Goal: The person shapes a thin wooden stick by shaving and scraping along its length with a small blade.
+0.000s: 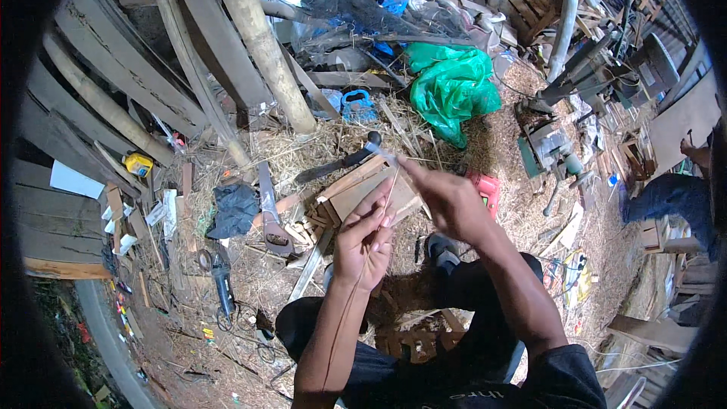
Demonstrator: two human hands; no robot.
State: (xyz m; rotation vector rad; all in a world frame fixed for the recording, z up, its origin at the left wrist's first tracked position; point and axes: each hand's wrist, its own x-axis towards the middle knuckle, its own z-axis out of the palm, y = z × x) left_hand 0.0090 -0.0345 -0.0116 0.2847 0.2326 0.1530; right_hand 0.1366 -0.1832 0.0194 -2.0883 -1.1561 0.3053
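Observation:
My left hand [360,250] is closed around a thin pale strip [388,199], which trails down along my forearm. My right hand [453,201] is pinched on the strip's upper end, higher and to the right. Behind my hands lie stacked wooden pieces [352,201] and a long dark tool [333,165] with a rounded black end; whether it is a blade or a sheath I cannot tell. A red case [485,193] sits partly hidden beside my right hand.
A handsaw [274,231], grinder [223,288] and black plastic [235,212] lie left. Leaning poles [265,68] and green sheeting [454,87] are behind. A bench machine [549,148] stands right, near a co-worker's blue-clad leg [666,204]. Straw and scraps cover the ground.

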